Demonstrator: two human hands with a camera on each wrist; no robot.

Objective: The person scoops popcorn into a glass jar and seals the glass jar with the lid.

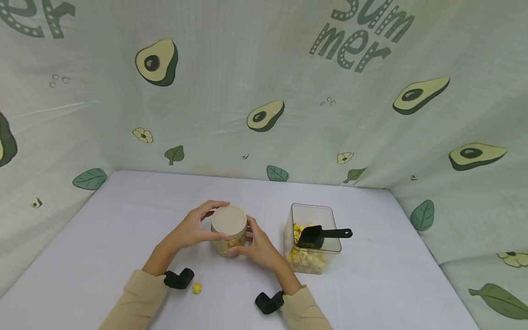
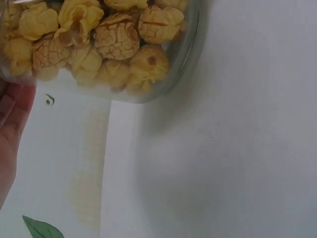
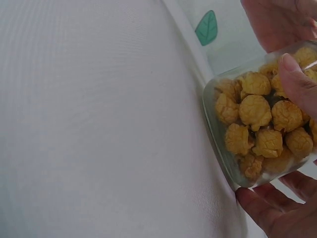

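Observation:
A clear jar [image 1: 224, 248] with a beige lid [image 1: 229, 220] stands upright near the middle of the table. My left hand [image 1: 194, 230] grips the lid, thumb at the near rim and fingers at the far side. From the right, my right hand [image 1: 264, 247] holds the jar's body, its thumb across the near face. Caramel-coloured popcorn [image 3: 255, 111] shows through the jar wall in the right wrist view. Seen close in the left wrist view, popcorn [image 2: 116, 37] sits against the jar's clear wall; the lid is out of that frame.
Right of the hands stands a clear square container [image 1: 326, 263] part filled with popcorn, a black scoop [image 1: 315, 236] resting in it with its handle over the rim. One loose yellow popcorn piece [image 1: 196, 288] lies on the white tablecloth [image 1: 371, 284] near the left wrist.

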